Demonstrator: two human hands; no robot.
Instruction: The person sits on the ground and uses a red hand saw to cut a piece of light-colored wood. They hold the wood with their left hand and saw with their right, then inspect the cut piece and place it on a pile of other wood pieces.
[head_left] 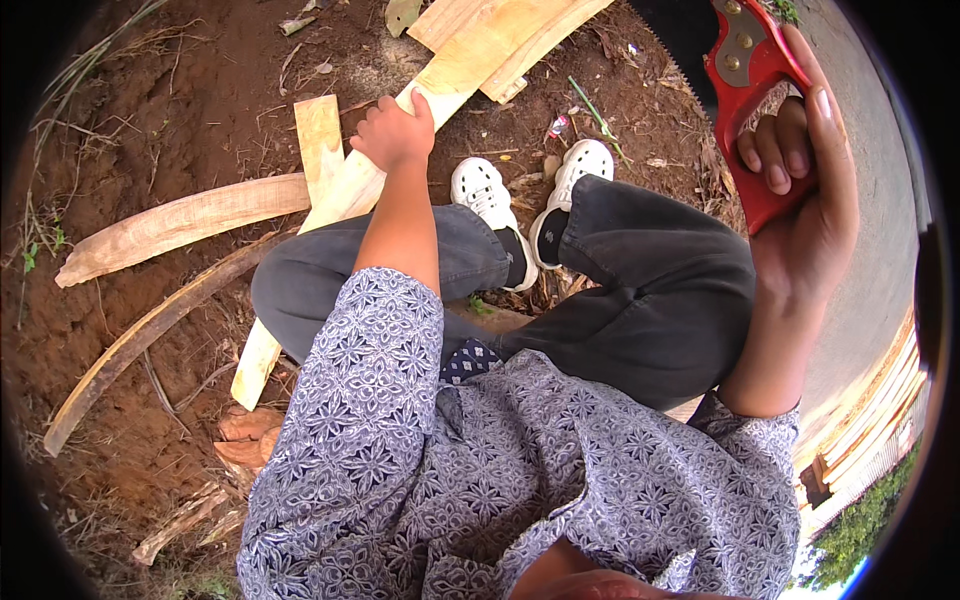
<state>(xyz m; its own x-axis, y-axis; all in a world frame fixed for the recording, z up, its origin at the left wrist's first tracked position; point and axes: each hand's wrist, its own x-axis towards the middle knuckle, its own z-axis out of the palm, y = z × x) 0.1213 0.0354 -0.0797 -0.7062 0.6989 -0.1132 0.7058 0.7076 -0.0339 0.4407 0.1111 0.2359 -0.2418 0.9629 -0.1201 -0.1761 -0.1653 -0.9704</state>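
My left hand (397, 133) is closed over a long pale wooden plank (345, 197) that slants from beside my knee up to the far side. Its thumb lies along the plank's edge. Raised at the far right, my right hand (815, 175) grips the red handle of a hand saw (735, 110), its index finger stretched along the handle. The saw's dark toothed blade runs out past the upper edge, apart from the plank. Under the plank near my left hand, a short wooden offcut (318, 135) sticks out.
A curved board (185, 222) and a thin bent strip (150, 335) lie on reddish soil at the left. More planks (545, 50) rest at the far side. My white clogs (487, 195) are close to the plank. Stacked timber (870, 390) stands at the right beside a paved strip.
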